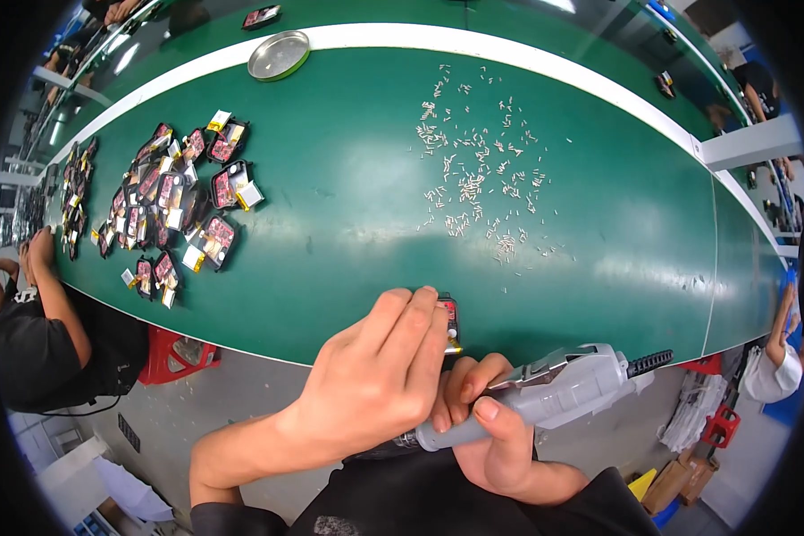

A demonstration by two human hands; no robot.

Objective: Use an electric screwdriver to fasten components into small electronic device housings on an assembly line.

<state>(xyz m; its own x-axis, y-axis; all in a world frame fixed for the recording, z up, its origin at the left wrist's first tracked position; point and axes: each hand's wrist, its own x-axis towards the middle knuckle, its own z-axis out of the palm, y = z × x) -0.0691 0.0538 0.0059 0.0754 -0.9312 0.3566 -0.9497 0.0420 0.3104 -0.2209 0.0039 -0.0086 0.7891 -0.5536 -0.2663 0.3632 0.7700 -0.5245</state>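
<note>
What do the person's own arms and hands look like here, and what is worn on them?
Both the left hand and right hand are bare, with no gloves, rings or watch visible. The forearms are uncovered; dark sleeves show only near the lower edge.

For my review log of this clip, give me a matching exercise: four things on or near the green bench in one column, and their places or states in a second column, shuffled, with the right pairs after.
Things:
1. round metal dish
2. small pale parts
3. dark assemblies with red insides
4. grey power tool

Places or states:
A. held in the right hand
B. scattered loose at the middle of the green bench
C. piled at the bench's left end
D. at the bench's far edge, left of centre

Pairs: 1-D, 2-B, 3-C, 4-A
</note>
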